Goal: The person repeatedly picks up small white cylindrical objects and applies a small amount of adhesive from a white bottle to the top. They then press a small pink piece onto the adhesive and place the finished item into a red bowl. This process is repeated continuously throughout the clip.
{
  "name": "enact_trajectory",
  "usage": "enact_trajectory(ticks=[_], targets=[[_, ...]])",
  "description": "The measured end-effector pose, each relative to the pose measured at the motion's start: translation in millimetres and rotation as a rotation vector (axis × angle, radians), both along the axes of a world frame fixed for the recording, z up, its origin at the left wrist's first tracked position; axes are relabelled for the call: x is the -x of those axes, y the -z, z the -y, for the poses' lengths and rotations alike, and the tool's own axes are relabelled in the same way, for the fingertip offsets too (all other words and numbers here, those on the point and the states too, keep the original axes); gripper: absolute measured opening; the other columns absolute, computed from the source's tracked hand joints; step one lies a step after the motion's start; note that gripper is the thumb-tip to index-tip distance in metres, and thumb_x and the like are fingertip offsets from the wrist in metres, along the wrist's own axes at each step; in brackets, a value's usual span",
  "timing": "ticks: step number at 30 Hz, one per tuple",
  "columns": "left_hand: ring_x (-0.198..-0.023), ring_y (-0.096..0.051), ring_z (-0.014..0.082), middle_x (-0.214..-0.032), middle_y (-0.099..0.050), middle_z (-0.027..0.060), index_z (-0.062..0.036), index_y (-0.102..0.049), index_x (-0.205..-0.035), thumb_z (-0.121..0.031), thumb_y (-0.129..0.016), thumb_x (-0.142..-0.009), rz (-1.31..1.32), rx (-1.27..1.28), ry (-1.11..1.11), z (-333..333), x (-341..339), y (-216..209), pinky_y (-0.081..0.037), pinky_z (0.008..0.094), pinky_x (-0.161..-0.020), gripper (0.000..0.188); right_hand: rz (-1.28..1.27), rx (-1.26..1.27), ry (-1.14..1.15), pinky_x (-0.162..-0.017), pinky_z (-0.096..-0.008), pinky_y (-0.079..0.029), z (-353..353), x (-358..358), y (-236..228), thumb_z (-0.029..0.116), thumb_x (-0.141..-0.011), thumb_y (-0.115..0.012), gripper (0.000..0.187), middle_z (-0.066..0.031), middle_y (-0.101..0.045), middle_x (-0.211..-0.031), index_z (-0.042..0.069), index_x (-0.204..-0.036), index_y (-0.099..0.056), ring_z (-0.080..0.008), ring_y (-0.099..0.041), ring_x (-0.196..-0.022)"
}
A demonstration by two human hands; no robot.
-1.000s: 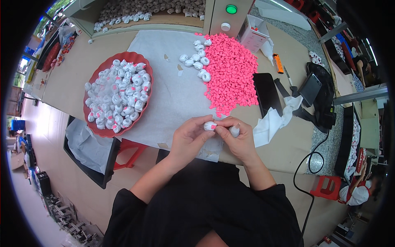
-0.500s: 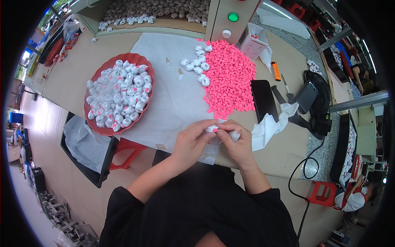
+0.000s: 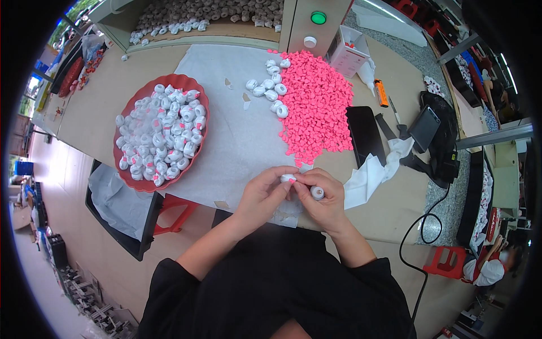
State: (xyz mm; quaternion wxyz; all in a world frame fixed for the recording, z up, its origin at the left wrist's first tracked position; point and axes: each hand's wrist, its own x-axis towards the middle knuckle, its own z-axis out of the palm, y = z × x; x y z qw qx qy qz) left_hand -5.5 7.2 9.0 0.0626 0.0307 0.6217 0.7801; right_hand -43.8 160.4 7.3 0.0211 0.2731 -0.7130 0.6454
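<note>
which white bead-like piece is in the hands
The pink-patched bead-like piece pinched between the left hand and right hand; those in the red bowl and beside the pink pile touch neither hand.

Held white piece (image 3: 288, 178) smooth — small bottle (image 3: 317, 193) plastic, pink pieces (image 3: 316, 104) matt — red bowl (image 3: 140, 97) smooth plastic, white sheet (image 3: 226, 135) matt paper

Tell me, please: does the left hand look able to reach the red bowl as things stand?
Probably yes: the way from the left hand to the red bowl crosses only flat white paper, though the hand is busy with a small white piece.
</note>
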Motion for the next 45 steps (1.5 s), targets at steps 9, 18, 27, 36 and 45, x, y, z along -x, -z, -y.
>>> enact_trajectory(ticks=[9, 18, 27, 36, 45], targets=[[-0.072, -0.051, 0.0077, -0.084, -0.057, 0.004, 0.0017, -0.052, -0.111, -0.004, -0.046, -0.087, 0.076, -0.081, -0.027, -1, 2, 7, -0.043, 0.0224, -0.067, 0.026, -0.158, -0.054, 0.024, -0.056, -0.0254, -0.043, 3, 1, 12, -0.01, -0.07, -0.06, 0.019, -0.0106, -0.058, -0.077, -0.001, -0.087, -0.058, -0.0168, -0.056, -0.065], [-0.072, -0.052, 0.0085, -0.086, -0.057, 0.0051, 0.0024, -0.052, -0.112, -0.006, -0.046, -0.088, 0.098, -0.146, -0.013, 0, 4, 11, -0.043, 0.0226, -0.067, 0.026, -0.097, -0.091, 0.042, -0.06, -0.0279, -0.045, 4, 1, 10, -0.004, -0.07, -0.063, 0.017, -0.0103, -0.058, -0.075, -0.001, -0.085, -0.058, -0.0205, -0.057, -0.067], [-0.069, -0.055, 0.0123, -0.084, -0.057, 0.0081, 0.0028, -0.051, -0.113, -0.021, -0.047, -0.092, 0.12, -0.198, -0.065, -3, 5, 9, -0.047, 0.0241, -0.059, 0.032, 0.474, 0.12, 0.025, -0.062, -0.0213, -0.043, 0, 2, 1, 0.009, -0.083, -0.06, 0.011, -0.0037, -0.061, -0.076, -0.001, -0.087, -0.062, -0.007, -0.054, -0.07], [-0.065, -0.055, 0.0119, -0.081, -0.058, 0.0087, 0.0028, -0.052, -0.11, -0.024, -0.046, -0.092, 0.124, -0.166, -0.08, -4, 4, 8, -0.047, 0.0229, -0.054, 0.033, 0.532, 0.12, -0.021, -0.064, -0.0233, -0.046, -3, 3, -4, 0.009, -0.083, -0.06, 0.011, -0.0063, -0.062, -0.078, -0.002, -0.086, -0.062, -0.0101, -0.057, -0.072], [-0.064, -0.055, 0.0124, -0.08, -0.057, 0.0091, 0.0029, -0.052, -0.111, -0.025, -0.046, -0.092, 0.168, -0.197, -0.058, -3, 4, 6, -0.046, 0.0228, -0.052, 0.034, 0.593, 0.184, -0.034, -0.064, -0.0232, -0.047, -2, 3, -3, 0.007, -0.083, -0.06, 0.012, -0.0066, -0.061, -0.078, -0.003, -0.087, -0.061, -0.011, -0.059, -0.071]])
